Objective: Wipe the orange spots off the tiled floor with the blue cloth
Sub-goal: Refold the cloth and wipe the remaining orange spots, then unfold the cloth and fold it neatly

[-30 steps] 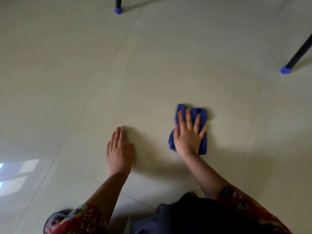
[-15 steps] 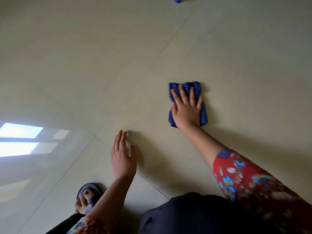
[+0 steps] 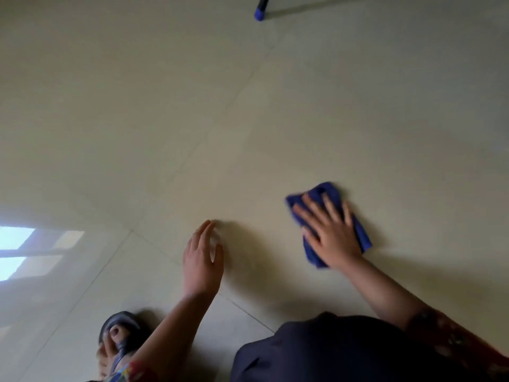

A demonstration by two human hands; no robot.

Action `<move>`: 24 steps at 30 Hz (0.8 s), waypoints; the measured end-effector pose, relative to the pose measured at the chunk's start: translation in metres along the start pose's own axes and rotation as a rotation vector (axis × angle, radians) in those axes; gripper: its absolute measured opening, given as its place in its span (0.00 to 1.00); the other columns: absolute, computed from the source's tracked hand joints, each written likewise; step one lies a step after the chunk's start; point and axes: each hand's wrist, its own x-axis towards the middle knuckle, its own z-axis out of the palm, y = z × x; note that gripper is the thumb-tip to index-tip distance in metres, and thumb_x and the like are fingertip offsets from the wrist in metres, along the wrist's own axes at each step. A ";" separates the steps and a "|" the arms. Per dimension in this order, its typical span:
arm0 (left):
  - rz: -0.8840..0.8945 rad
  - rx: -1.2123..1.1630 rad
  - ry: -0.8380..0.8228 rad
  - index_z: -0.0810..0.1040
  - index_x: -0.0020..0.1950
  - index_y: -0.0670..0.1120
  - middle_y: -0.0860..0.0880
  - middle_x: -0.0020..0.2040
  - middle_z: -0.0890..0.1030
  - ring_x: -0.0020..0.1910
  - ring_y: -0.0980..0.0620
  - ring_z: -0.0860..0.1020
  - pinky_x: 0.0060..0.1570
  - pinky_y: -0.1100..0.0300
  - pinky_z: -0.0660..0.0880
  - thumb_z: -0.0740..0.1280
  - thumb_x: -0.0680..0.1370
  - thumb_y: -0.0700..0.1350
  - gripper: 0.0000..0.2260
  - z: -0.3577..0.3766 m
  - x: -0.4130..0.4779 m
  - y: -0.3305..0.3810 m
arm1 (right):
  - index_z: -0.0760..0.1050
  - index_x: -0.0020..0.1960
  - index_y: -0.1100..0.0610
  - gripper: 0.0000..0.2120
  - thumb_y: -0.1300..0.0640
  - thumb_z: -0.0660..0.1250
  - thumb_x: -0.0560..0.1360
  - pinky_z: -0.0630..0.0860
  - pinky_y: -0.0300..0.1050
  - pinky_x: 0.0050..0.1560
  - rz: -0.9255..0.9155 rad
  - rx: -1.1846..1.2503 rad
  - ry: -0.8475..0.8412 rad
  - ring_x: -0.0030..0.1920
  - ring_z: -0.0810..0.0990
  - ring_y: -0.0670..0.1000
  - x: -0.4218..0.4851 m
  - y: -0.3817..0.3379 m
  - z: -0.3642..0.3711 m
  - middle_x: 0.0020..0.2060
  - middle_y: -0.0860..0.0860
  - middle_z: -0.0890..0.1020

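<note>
Leftmost, a foot in a dark sandal [image 3: 118, 334] stands on the pale glossy tiled floor [image 3: 137, 106]. Beside it the left hand [image 3: 202, 260] rests on the tiles, its grip apart and fingers straight. Further right, the right hand [image 3: 333, 235] presses the crumpled blue cloth [image 3: 329, 190] flat onto the floor, its grip apart and fingers spread.

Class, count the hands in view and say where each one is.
2. The left hand rests on the floor, bottom centre; the right hand presses the blue cloth, further right. None looks hidden.
</note>
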 end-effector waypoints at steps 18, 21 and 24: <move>0.451 0.111 -0.625 0.69 0.71 0.49 0.51 0.71 0.69 0.71 0.50 0.66 0.69 0.57 0.63 0.64 0.79 0.46 0.20 0.103 0.006 0.151 | 0.53 0.77 0.39 0.24 0.44 0.51 0.82 0.50 0.67 0.72 1.251 0.189 0.086 0.78 0.47 0.56 -0.143 0.121 -0.016 0.78 0.44 0.52; 0.341 0.189 -0.845 0.71 0.70 0.51 0.53 0.69 0.72 0.66 0.52 0.72 0.66 0.58 0.67 0.64 0.79 0.48 0.18 0.084 0.033 0.167 | 0.60 0.75 0.41 0.22 0.45 0.52 0.81 0.51 0.64 0.71 1.034 0.273 0.117 0.78 0.53 0.54 -0.078 0.095 -0.023 0.77 0.43 0.58; 0.351 0.347 -0.914 0.74 0.66 0.52 0.53 0.64 0.77 0.58 0.52 0.77 0.60 0.61 0.70 0.64 0.79 0.50 0.15 0.042 0.068 0.186 | 0.70 0.70 0.44 0.26 0.41 0.46 0.76 0.55 0.56 0.71 0.913 0.507 0.223 0.74 0.63 0.51 -0.032 0.029 -0.026 0.73 0.44 0.68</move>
